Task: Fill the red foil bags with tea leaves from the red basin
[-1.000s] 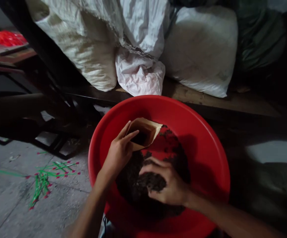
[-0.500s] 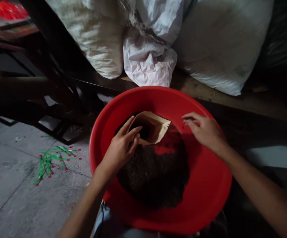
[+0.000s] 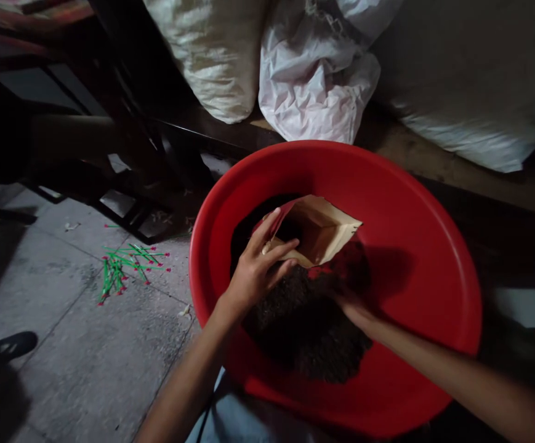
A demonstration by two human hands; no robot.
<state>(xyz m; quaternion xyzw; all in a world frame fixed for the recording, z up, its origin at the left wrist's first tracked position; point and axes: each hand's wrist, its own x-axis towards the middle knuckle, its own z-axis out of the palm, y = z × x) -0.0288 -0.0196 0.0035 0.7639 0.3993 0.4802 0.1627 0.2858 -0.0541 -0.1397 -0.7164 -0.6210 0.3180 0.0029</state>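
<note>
A big red basin [image 3: 433,246] holds a heap of dark loose material [image 3: 304,326]. My left hand [image 3: 258,274] pinches the near rim of an open brown paper bag [image 3: 325,231] and holds its mouth open over the heap. My right hand [image 3: 353,304] is dug into the dark material just below the bag; its fingers are buried and blurred, so what they hold cannot be seen.
Full white sacks [image 3: 212,55] and a crumpled white plastic bag [image 3: 316,80] lie on a wooden ledge behind the basin. Green sticks with red tips [image 3: 126,264] are scattered on the concrete floor at left. A dark sandal [image 3: 4,346] shows at the left edge.
My right hand came down from the basin's far right side into the dark material under the bag. The left hand kept its hold on the bag. The view shifted left and closer.
</note>
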